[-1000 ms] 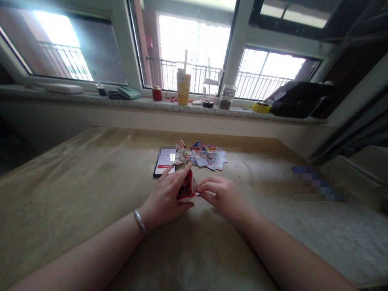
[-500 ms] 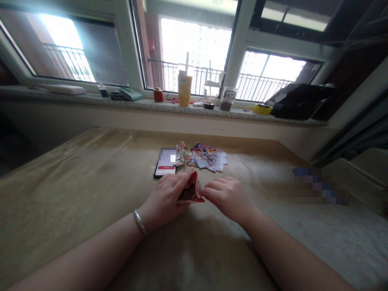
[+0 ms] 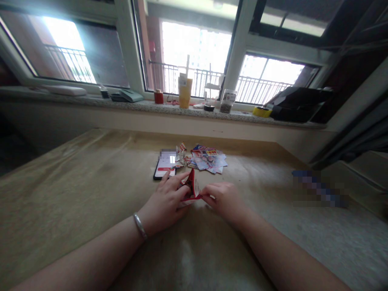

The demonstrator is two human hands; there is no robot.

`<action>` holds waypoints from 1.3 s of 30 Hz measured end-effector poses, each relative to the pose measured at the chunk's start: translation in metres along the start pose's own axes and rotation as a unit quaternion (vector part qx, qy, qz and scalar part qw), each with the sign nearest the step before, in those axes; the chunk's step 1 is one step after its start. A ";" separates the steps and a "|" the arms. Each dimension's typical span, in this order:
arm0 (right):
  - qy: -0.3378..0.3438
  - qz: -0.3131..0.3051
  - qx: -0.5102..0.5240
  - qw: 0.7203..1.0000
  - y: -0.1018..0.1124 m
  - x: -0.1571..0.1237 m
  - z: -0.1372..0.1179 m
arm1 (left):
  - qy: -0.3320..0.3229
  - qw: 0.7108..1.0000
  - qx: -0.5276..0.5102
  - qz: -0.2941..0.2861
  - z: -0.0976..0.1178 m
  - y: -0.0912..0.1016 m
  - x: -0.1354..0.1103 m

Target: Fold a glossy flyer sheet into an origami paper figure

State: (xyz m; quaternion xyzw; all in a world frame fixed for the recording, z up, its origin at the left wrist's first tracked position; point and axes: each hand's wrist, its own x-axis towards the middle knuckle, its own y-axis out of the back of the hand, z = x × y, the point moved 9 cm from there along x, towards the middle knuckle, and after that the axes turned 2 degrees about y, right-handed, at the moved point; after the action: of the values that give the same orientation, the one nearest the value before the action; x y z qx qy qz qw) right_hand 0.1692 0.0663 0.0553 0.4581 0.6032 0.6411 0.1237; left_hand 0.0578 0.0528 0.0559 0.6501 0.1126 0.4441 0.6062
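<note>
An opened red-and-white packet [image 3: 196, 186] stands between my two hands over the table, its mouth tilted up toward me. My left hand [image 3: 163, 201], with a silver bangle at the wrist, is closed round the packet's left side. One of its fingers bends into the mouth, over dark contents that I cannot make out. My right hand [image 3: 226, 201] pinches the packet's right corner between thumb and fingers. Just beyond my left fingertips lies a phone [image 3: 166, 165] with a lit screen.
Crumpled wrappers [image 3: 182, 155] lie right of the phone, beside a pile of printed packets or cards [image 3: 209, 159]. A blurred-out flat item [image 3: 318, 188] is at the table's right. On the windowsill [image 3: 145, 106] stand a yellow drink cup [image 3: 184, 93], a red jar [image 3: 158, 96] and yellow tape [image 3: 262, 111].
My left fingers have shifted, and one now bends into the packet's mouth, covering more of the contents. My right hand keeps its pinch on the corner, slightly lower.
</note>
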 end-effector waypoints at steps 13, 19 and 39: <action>-0.005 -0.094 -0.020 0.995 -0.013 0.001 0.001 | -0.041 0.995 -0.037 -0.083 0.013 -0.015 0.000; -0.023 -0.115 0.011 0.993 -0.017 0.000 0.004 | -0.045 0.994 -0.025 -0.098 0.016 -0.018 -0.001; -0.014 -0.119 0.041 0.992 -0.018 0.001 0.006 | -0.039 0.989 -0.040 -0.140 0.024 -0.026 -0.002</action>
State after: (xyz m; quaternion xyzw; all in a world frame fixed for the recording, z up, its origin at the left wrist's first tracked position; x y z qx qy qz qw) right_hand 0.1661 0.0750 0.0385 0.3966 0.6774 0.5900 0.1889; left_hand 0.0840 0.0408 0.0351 0.6202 0.1611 0.3333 0.6916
